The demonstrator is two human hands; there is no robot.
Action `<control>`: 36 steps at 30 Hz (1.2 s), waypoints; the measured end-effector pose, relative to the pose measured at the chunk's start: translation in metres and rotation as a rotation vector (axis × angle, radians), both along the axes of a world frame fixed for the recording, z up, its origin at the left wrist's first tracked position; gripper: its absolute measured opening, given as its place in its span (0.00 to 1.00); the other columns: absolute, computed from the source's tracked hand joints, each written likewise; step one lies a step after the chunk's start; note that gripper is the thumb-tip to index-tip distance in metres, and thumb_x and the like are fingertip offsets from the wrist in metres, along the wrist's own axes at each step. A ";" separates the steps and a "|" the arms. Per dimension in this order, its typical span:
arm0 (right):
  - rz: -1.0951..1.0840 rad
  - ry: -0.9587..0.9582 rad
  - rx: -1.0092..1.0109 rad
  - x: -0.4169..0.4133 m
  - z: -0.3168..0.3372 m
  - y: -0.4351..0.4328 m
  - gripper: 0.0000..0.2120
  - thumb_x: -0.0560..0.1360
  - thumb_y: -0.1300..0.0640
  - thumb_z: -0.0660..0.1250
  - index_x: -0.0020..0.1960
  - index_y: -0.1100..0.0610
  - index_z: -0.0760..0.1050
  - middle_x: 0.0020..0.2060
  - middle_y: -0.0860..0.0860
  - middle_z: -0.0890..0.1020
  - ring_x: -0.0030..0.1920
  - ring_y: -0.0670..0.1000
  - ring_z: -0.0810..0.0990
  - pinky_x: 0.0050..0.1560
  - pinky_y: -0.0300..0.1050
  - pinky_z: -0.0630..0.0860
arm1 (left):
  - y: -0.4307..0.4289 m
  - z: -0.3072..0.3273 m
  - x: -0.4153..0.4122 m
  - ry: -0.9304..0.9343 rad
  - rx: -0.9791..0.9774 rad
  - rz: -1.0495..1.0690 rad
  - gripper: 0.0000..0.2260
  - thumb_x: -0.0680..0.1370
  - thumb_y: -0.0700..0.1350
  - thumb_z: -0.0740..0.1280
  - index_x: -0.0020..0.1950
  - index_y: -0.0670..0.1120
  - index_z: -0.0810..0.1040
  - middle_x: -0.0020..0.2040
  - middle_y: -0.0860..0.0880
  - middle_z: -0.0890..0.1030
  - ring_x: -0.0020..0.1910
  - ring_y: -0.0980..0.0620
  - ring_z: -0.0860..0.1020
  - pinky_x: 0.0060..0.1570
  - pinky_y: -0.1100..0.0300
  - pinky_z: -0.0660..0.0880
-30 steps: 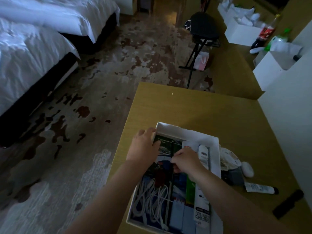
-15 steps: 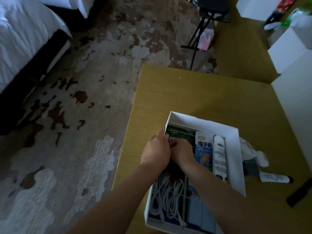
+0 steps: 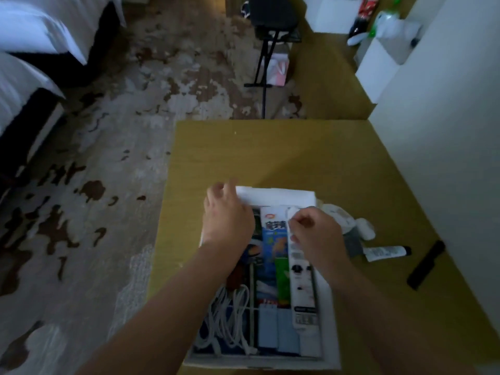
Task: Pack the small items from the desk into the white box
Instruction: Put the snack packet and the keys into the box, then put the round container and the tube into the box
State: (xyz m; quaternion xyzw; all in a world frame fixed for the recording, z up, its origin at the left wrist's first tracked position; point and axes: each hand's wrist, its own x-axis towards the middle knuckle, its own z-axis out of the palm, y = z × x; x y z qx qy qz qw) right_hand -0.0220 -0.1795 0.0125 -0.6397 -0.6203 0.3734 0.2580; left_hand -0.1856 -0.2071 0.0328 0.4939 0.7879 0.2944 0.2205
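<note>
The box [image 3: 276, 196] sat on the desk [image 3: 270, 158] at its near edge, already filled: a coiled white cable [image 3: 230, 323] in the near left part, a blue packet [image 3: 274, 234] in the middle, and a long white tube [image 3: 300, 280] along the right wall. Half a second earlier both hands had been pressed together over the green item at the far left of the box; now they had parted. The left hand [image 3: 227, 220] lay over the box's far left corner with its fingers loosely spread, touching the far wall, gripping nothing that could be seen. The right hand [image 3: 316, 236] had shifted rightward to the top end of the tube, its fingers pinched together there; whether they actually clamped the tube could not be told. Just right of the box, on the desk, lay white round items [image 3: 351, 220], a small tube [image 3: 387, 251] and, well apart, a black bar [image 3: 427, 263].
</note>
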 end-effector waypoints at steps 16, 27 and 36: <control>-0.245 -0.173 -0.358 0.260 -0.076 0.009 0.07 0.75 0.64 0.62 0.49 0.54 0.74 0.52 0.55 0.79 0.43 0.49 0.74 0.34 0.39 0.68 | 0.028 -0.079 0.227 0.033 -0.371 -0.462 0.17 0.77 0.43 0.62 0.66 0.49 0.69 0.65 0.45 0.70 0.59 0.49 0.72 0.56 0.59 0.70; 0.338 -0.478 -0.106 0.279 -0.114 0.054 0.28 0.75 0.59 0.66 0.72 0.48 0.62 0.73 0.49 0.63 0.74 0.52 0.57 0.72 0.49 0.61 | 0.080 -0.094 0.249 0.166 -0.275 -0.106 0.30 0.74 0.42 0.67 0.73 0.54 0.59 0.77 0.47 0.49 0.76 0.43 0.50 0.72 0.46 0.57; 0.250 -0.415 -0.130 0.299 -0.113 0.038 0.17 0.74 0.57 0.68 0.62 0.51 0.72 0.57 0.49 0.77 0.57 0.48 0.75 0.56 0.42 0.75 | 0.136 -0.109 0.224 0.123 -0.544 -0.096 0.39 0.75 0.56 0.66 0.77 0.54 0.44 0.78 0.43 0.38 0.77 0.40 0.46 0.71 0.42 0.55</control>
